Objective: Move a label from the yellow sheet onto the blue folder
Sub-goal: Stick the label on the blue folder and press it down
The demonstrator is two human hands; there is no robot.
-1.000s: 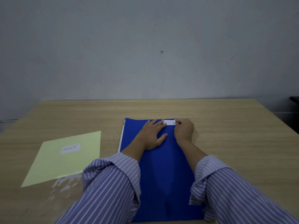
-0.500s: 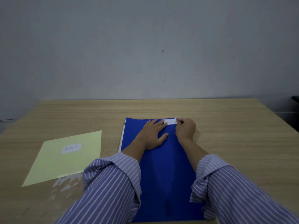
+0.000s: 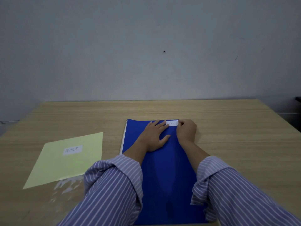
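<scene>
Label [image 3: 172, 123] (marked ASSET) lies on blue folder [image 3: 164, 173]; left hand [image 3: 155, 136] flat, right hand [image 3: 186, 130] curled pressing it.

The counter [image 3: 228, 144] was a pale wood-grain top that ran back to a grey wall. A blue folder [image 3: 166, 176] lay flat on it near the middle, long side pointing away from the person. To the left, apart from the folder, a yellow sheet [image 3: 65, 167] lay flat and slightly turned. A whitish scuffed patch [image 3: 66, 185] marked the counter just beside the sheet's near edge.
</scene>
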